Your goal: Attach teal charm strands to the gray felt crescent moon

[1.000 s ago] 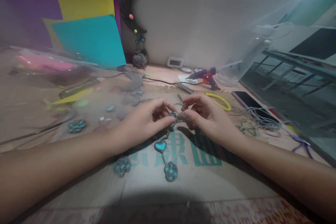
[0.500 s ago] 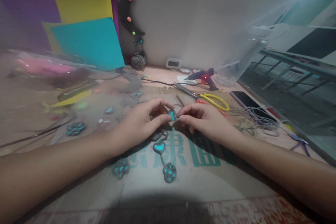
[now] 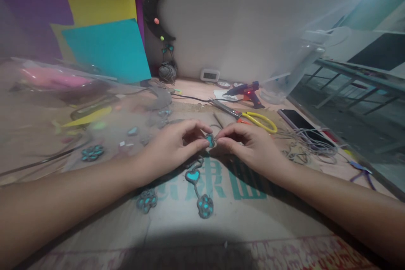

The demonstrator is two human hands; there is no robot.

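Between the fingertips of my left hand (image 3: 180, 141) is a small turquoise piece (image 3: 209, 140) with a grey cord edge. My right hand (image 3: 245, 143) pinches at the piece's right edge, seemingly on the grey cord; its fingers hide most of that spot. Just below lies a turquoise heart (image 3: 193, 175) edged in grey cord, joined by a strand to a round grey ornament with turquoise spots (image 3: 205, 206). A similar flower-like ornament (image 3: 147, 201) rests under my left forearm, and another (image 3: 92, 152) is further left.
Yellow-handled scissors (image 3: 257, 121) and a glue gun (image 3: 247, 92) with a red light lie beyond my right hand. At right are a phone (image 3: 305, 128) and tangled grey cord (image 3: 299, 152). A small white clock (image 3: 210, 75) stands by the wall, near a ball of grey yarn (image 3: 167, 71).
Both hands stay together at the turquoise piece, which has turned slightly between the fingers. The whole view has shifted a little.
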